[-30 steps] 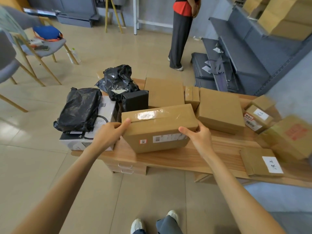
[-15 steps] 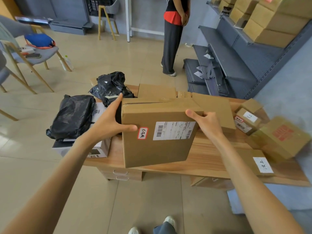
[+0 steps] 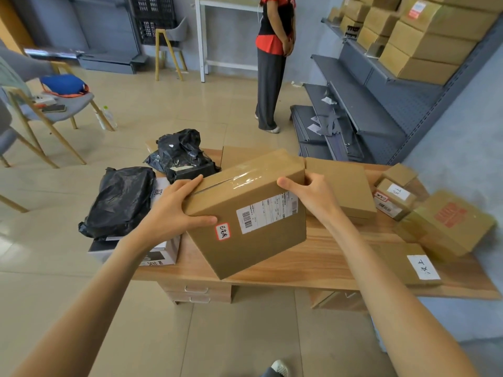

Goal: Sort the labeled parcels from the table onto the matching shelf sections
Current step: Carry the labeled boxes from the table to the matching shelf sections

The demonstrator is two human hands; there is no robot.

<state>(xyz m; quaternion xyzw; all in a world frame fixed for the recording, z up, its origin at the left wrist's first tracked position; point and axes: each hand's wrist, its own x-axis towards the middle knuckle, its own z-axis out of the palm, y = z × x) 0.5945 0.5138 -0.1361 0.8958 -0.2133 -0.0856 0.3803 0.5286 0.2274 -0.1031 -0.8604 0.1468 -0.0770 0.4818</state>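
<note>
We note one brown cardboard parcel tilted above the wooden table, taped seam up, barcode label and red-bordered handwritten sticker facing us; grey shelf sections far right.

Grey chair at left, blue bag on its seat; standing person beyond; wooden stool behind

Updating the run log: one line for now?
phase: lift | held: cardboard box tilted | left hand grips | right hand grips | above table

held box barcode label, handwriting unreadable
</note>
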